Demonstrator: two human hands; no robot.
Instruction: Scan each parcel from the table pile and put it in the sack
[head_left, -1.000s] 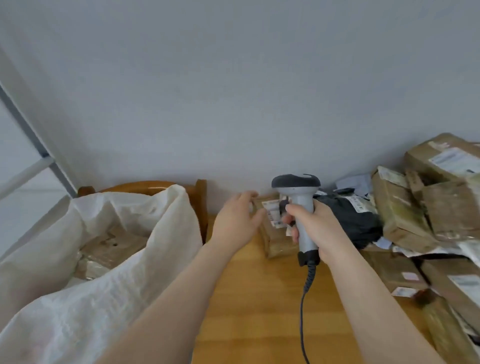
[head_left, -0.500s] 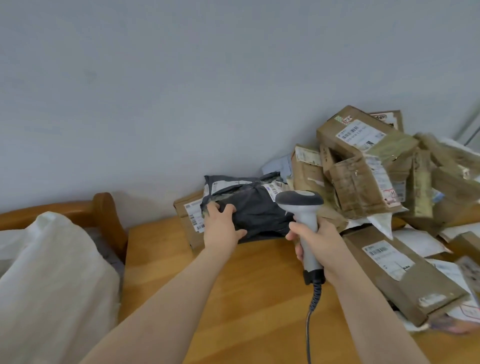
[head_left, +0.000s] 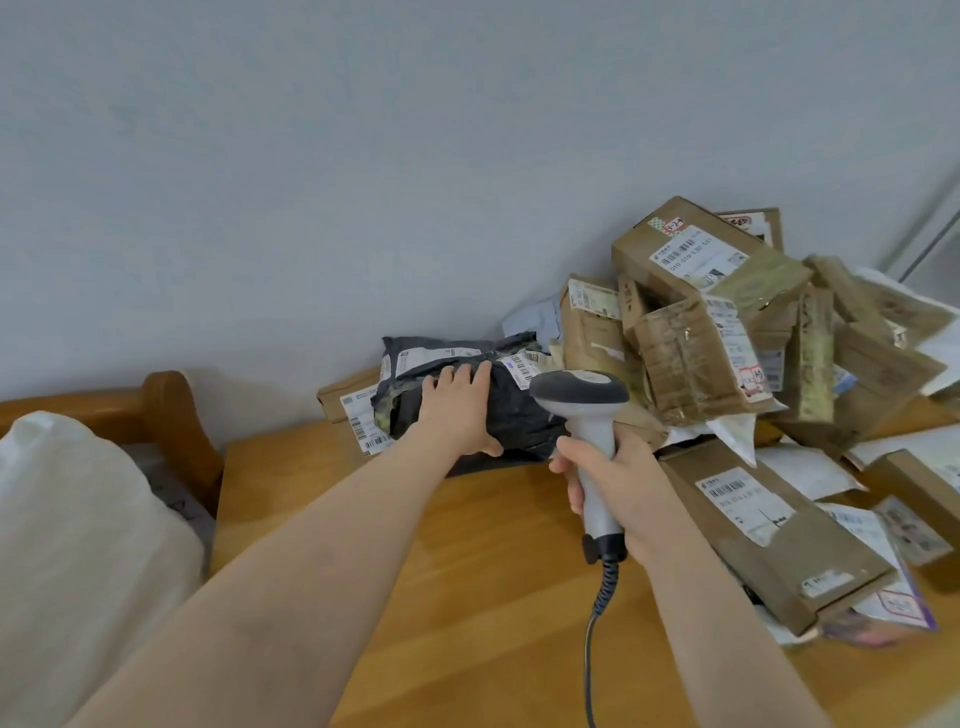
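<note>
A dark grey plastic parcel (head_left: 524, 410) with white labels lies crumpled at the pile's left end, overlapping a flat brown box (head_left: 348, 400). Taped cardboard parcels (head_left: 727, 338) heap on the bench (head_left: 467, 597) to its right. The grey corded scanner (head_left: 587, 415) stands upright just in front. The white sack (head_left: 78, 545) sits far left.

left forearm (head_left: 311, 561), right forearm (head_left: 727, 623) — both bare

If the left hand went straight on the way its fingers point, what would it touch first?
The left hand lies on the dark grey plastic mailer bag; going on, it would cross the bag's white label, then probably reach the grey wall.
</note>
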